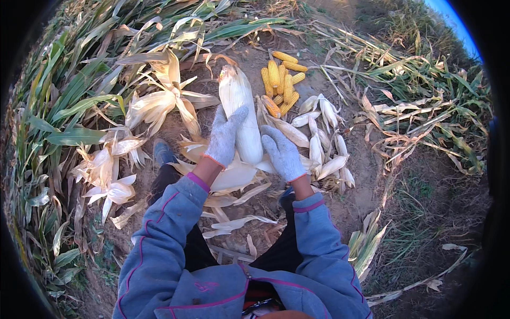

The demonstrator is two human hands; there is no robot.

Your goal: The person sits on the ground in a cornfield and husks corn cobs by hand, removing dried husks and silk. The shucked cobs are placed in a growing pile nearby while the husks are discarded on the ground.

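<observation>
My left hand (226,134), in a pale knit work glove, is closed around the left side of a large corn ear in its pale husk (248,119). The ear's tip, with dried silk, points away from me. My right hand (282,152), gloved the same way, is just right of the ear's lower end, palm towards it, fingers extended and holding nothing that I can see. Beyond the right hand, husked yellow corn cobs (281,81) lie in a pile on the soil. Small corn ears in dry husks (316,149) are heaped to the right.
Peeled dry husks (171,99) lie at the left, with more loose husks (235,177) between my legs. Cut green corn stalks and leaves (75,87) are piled along the left edge and top. Drier stalks (418,115) are spread at the right. My shoe (163,151) is left of the loose husks.
</observation>
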